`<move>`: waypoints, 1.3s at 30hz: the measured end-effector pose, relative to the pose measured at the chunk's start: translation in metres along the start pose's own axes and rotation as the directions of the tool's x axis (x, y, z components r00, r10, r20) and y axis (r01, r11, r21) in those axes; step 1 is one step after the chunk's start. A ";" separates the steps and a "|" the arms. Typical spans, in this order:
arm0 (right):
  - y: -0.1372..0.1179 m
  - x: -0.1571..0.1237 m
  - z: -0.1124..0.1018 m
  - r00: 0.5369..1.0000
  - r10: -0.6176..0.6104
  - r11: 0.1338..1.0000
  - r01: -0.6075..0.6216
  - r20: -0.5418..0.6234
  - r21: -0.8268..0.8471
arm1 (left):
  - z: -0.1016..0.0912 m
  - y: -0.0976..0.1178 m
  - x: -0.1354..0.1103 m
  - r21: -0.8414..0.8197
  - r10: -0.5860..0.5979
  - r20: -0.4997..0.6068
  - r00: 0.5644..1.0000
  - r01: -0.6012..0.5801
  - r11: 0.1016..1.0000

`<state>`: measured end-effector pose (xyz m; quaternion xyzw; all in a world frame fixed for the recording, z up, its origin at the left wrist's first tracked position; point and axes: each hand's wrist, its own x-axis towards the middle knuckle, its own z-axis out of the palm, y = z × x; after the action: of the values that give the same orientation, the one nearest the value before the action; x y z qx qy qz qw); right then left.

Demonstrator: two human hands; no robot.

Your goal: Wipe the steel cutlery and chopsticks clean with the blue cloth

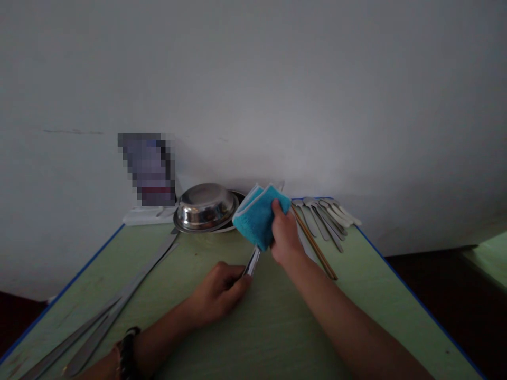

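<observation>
My left hand (219, 290) is closed around the near end of a shiny metal utensil (252, 262), held at a slant above the table. A folded blue cloth (255, 219) with white edging wraps the utensil's middle. My right hand (285, 235) grips this cloth, its thumb pressed on top. Beyond the cloth a thin tip of metal pokes out. Most of the utensil is covered, so its exact kind cannot be made out. Just right of my right hand lie brown chopsticks (317, 245).
An upturned steel bowl (206, 206) stands at the back of the green table (277, 338). Several metal spoons (322, 224) and white spoons (344, 214) lie at the back right. Long metal tongs (119, 301) stretch along the left. A blurred-out upright object (152, 169) leans near the wall.
</observation>
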<state>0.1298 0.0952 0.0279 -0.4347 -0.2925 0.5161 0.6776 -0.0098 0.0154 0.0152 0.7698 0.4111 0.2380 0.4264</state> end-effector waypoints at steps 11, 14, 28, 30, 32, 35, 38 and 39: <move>-0.045 0.028 -0.017 0.957 -0.009 0.993 0.042 -0.289 0.108 | 0.000 -0.002 -0.004 0.156 0.126 0.185 0.975 -0.155 0.975; -0.037 0.024 -0.013 0.969 -0.022 0.992 0.051 -0.244 0.114 | 0.001 0.000 -0.003 0.104 0.066 0.183 0.981 -0.086 0.991; -0.021 0.010 -0.007 0.983 0.153 0.988 -0.149 0.099 -0.049 | 0.004 -0.006 -0.004 0.162 0.195 0.042 0.980 -0.199 0.967; -0.031 0.015 -0.009 0.986 0.163 0.987 -0.163 0.021 0.016 | 0.007 -0.007 -0.007 0.253 0.313 0.102 0.944 -0.329 0.910; -0.041 0.018 -0.011 0.989 0.150 0.986 -0.149 -0.016 0.070 | 0.009 -0.007 -0.009 0.318 0.375 0.139 0.916 -0.400 0.859; -0.049 0.021 -0.012 0.993 0.114 0.987 -0.110 -0.026 0.119 | 0.009 -0.005 -0.009 0.368 0.387 0.122 0.914 -0.403 0.838; -0.050 0.021 -0.013 0.995 0.088 0.982 -0.079 -0.047 0.169 | 0.007 -0.003 -0.009 0.367 0.384 0.090 0.919 -0.389 0.845; -0.050 0.021 -0.013 0.995 0.083 0.980 -0.070 -0.061 0.185 | 0.006 -0.002 -0.009 0.350 0.376 0.084 0.923 -0.381 0.856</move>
<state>0.1686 0.1069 0.0653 -0.3989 -0.2037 0.5512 0.7039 -0.0113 0.0061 0.0098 0.9018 0.2855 0.2328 0.2259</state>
